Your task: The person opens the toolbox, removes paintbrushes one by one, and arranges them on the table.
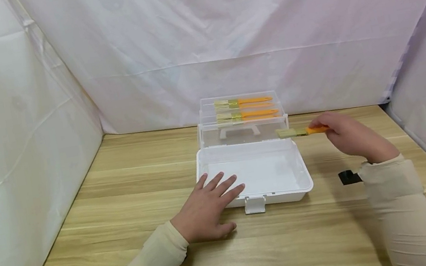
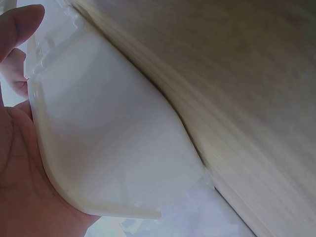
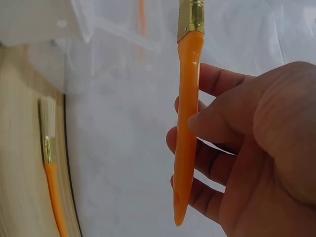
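Note:
My right hand point(image 1: 344, 136) pinches the orange handle of a flat paintbrush point(image 1: 294, 132), held level over the right back corner of a white plastic box point(image 1: 304, 169). In the right wrist view the thumb presses the handle point(image 3: 187, 108) against the fingers, below the brass-coloured ferrule. My left hand point(image 1: 209, 207) rests on the box's front left rim, fingers straight and spread over the opening. Its palm point(image 2: 29, 182) lies along the rim in the left wrist view. The box's clear lid point(image 1: 214, 140) stands open at the back.
Orange-handled brushes point(image 1: 254, 114) show at the top of the clear lid. Another brush point(image 3: 51, 170) lies on the wooden table by the back cloth, seen in the right wrist view. A latch point(image 1: 254, 205) hangs at the box's front. White cloth walls point(image 1: 221, 31) enclose the table.

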Demonstrator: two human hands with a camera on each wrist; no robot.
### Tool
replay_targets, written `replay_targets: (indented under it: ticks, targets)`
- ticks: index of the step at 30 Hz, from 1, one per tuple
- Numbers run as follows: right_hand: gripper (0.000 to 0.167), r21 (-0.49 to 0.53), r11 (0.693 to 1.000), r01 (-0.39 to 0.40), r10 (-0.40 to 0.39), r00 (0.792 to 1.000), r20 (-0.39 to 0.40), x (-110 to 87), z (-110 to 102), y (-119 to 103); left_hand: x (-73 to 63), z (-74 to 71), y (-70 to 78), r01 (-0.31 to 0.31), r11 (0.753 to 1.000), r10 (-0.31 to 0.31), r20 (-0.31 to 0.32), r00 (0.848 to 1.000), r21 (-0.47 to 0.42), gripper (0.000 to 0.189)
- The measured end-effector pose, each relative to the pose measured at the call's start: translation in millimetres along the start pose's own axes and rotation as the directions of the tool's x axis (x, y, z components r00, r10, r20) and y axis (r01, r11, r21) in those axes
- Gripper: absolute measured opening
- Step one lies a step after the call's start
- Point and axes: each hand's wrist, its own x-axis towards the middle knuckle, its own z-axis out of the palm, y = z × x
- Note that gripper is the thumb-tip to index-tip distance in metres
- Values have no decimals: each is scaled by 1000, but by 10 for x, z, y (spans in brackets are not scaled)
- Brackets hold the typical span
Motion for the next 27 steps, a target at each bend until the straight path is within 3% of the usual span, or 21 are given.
replay_targets:
  ticks: [7, 16, 27]
  targets:
    - [37, -12, 997, -77, 77, 997, 12, -114, -23, 184, 2, -5, -1, 16, 1000, -16, 28, 999, 3, 86]
    - [36, 4, 985, -171, 171, 984, 38, -188, 17, 536, -1, -19, 8, 5, 1000, -5, 12, 1000, -1, 86]
    - [37, -21, 983, -185, 186, 977, 105, -74, 282, 929, -2, -45, 13, -1, 1000, 2, 7, 1000, -12, 85]
